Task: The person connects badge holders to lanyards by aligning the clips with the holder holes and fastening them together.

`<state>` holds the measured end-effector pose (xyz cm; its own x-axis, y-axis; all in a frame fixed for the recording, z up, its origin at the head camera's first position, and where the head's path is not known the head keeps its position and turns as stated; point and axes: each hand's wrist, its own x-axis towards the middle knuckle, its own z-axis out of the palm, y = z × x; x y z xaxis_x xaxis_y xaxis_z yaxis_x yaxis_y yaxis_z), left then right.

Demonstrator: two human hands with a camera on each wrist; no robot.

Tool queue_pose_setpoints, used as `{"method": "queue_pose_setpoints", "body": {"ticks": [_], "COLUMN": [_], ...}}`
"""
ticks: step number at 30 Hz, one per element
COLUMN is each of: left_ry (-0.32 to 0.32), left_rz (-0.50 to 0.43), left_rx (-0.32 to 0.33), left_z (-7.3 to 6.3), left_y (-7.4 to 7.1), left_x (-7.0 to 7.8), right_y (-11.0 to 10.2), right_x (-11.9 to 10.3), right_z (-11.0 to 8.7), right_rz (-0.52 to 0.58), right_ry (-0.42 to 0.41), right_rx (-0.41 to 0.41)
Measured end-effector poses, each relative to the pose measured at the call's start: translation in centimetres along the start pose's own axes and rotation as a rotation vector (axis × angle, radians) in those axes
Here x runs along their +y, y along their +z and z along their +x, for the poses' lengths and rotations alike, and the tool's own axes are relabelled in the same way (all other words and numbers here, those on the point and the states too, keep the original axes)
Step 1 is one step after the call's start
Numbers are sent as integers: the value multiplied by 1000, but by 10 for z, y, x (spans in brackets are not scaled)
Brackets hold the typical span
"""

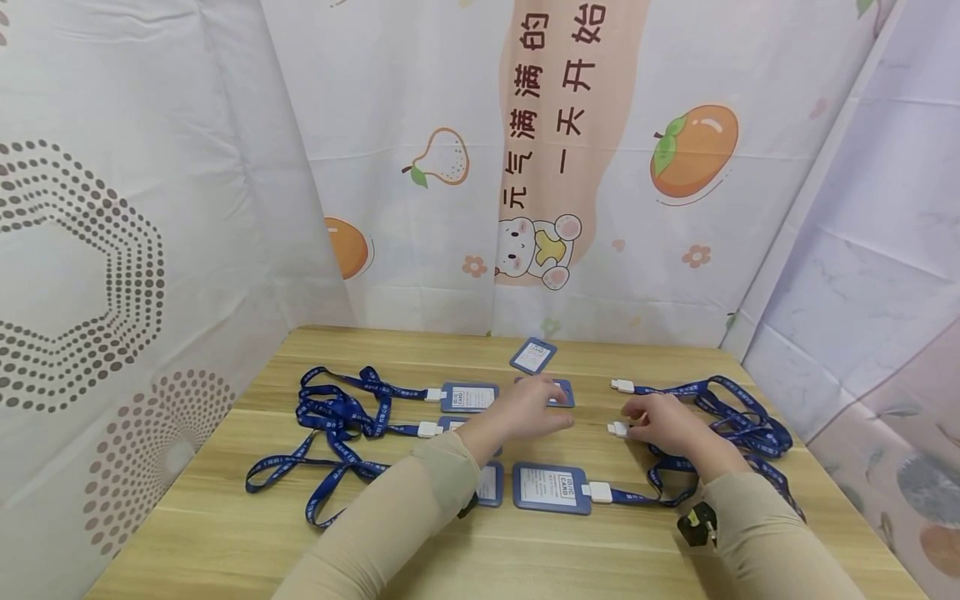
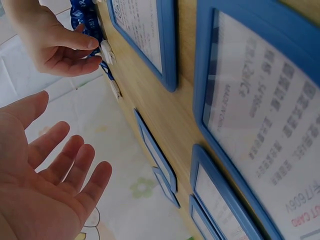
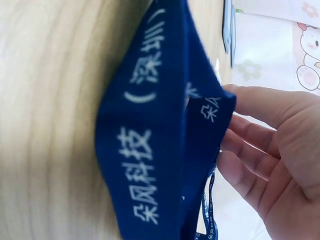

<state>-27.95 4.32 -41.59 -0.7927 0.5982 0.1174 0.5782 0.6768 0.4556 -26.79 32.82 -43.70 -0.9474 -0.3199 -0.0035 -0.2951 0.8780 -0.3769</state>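
Note:
My left hand point(image 1: 525, 408) hovers over the middle of the table, fingers loosely spread, palm facing right, holding nothing. It partly hides a blue card holder point(image 1: 566, 395) at the back. To its right, my right hand point(image 1: 663, 423) pinches the white plastic clip point(image 1: 617, 429) of a blue lanyard with thumb and fingers. That clip point(image 2: 107, 52) shows at the fingertips in the left wrist view. The lanyard strap point(image 3: 150, 125), printed with white characters, fills much of the right wrist view. Nearer me lies a blue card holder point(image 1: 551, 489) joined to a white clip point(image 1: 599, 492).
Left on the table are several tangled blue lanyards point(image 1: 337, 412) with card holders point(image 1: 468, 397), partly behind my left arm. A loose card holder point(image 1: 534, 356) lies at the back. Another lanyard clip point(image 1: 622, 385) sits beyond my right hand. Printed curtains point(image 1: 420, 100) enclose the table point(image 1: 480, 558).

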Motion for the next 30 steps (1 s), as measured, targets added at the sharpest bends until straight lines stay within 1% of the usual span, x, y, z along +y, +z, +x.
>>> {"method": "queue_pose_setpoints", "body": {"ticks": [5,9,14,18,30], "left_ry": [-18,-22,-32,-35,-41], "left_rz": [-6,-13,-25,-15,-7], "left_rx": [-11,-14,-17,-23,-41], "left_z": [-2,-4,-3,-2,-2], "left_y": [1,2,5,8,9], "left_x": [2,4,2,2,2], "right_y": [4,6,7,6,6], "right_x": [-2,-2,-4,-6,-11], "right_z": [0,-1,-1,-2,0], "right_rz": [-29,-54,-63,-67,-106], "right_ry": [-27,-43,-43,-47,-33], "right_rx": [6,13,14,6,-4]}}
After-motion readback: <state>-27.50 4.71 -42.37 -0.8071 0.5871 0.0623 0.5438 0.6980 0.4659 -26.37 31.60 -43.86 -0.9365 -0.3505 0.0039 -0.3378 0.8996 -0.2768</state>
